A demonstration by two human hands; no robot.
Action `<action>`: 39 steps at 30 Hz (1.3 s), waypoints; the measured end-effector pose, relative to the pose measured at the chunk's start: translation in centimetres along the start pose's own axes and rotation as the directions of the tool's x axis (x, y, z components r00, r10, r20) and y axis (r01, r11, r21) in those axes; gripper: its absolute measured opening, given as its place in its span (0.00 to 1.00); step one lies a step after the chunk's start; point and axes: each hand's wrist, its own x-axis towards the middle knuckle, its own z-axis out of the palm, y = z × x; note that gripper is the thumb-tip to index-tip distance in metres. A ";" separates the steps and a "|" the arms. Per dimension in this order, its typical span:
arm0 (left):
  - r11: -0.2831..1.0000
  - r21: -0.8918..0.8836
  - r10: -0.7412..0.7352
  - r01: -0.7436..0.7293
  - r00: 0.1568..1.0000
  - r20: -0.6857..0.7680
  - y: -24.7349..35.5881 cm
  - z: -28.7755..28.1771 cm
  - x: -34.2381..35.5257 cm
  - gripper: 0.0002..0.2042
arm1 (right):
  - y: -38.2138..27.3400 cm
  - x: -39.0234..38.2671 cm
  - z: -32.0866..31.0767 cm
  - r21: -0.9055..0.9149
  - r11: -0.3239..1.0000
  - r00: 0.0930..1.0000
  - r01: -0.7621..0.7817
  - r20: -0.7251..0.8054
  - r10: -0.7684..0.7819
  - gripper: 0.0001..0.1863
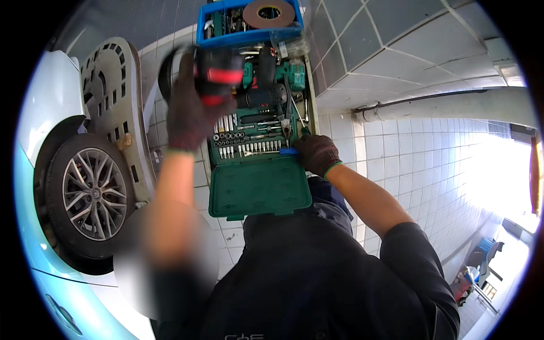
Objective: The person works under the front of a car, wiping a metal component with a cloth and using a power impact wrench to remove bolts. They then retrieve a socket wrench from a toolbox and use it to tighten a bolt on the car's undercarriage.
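My left hand point(187, 107), in a dark glove and blurred, grips a black-and-red power tool point(218, 71) over the top of an open green socket case point(258, 184) with rows of sockets and bits. My right hand point(318, 153), also gloved, is curled at the case's right edge beside a blue object point(288, 151); what its fingers hold is hidden. Above the sockets lie green-and-black power tools point(293, 73), a dark drill-like tool point(260, 97) and pliers point(286, 128). Behind them is a blue bin point(207, 35) with a brown tape roll point(282, 15).
A light car with a wheel point(93, 198) stands at my left, beside a slotted metal ramp point(102, 73). A tiled wall point(362, 45) with a pipe point(430, 107) runs along the upper right. A chair and other items point(484, 260) stand at the far right.
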 end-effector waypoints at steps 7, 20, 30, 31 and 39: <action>0.930 0.366 -0.091 -0.028 0.949 0.302 -4.9 2.6 12.4 0.55 | -2.1 -4.7 -1.2 0.395 0.898 0.970 -0.192 -0.066 0.236 0.24; 0.879 0.338 0.163 -0.337 0.878 0.450 -13.3 8.3 17.8 0.51 | -3.2 -2.0 -0.7 0.549 0.784 0.911 -0.288 -0.096 0.402 0.40; 0.852 0.508 -0.124 -0.126 0.895 0.429 -12.2 5.6 15.4 0.56 | -2.3 -1.1 -1.9 0.538 0.840 0.928 -0.068 -0.275 0.251 0.38; 0.853 0.508 -0.108 -0.118 0.913 0.394 -12.4 5.4 14.9 0.56 | -3.1 -0.3 -3.6 0.566 0.821 0.932 -0.080 -0.249 0.262 0.39; 0.843 0.333 0.330 -0.423 0.895 0.301 -3.9 0.8 7.4 0.52 | -6.8 6.2 -14.5 0.923 0.197 0.907 0.329 -0.368 0.206 0.34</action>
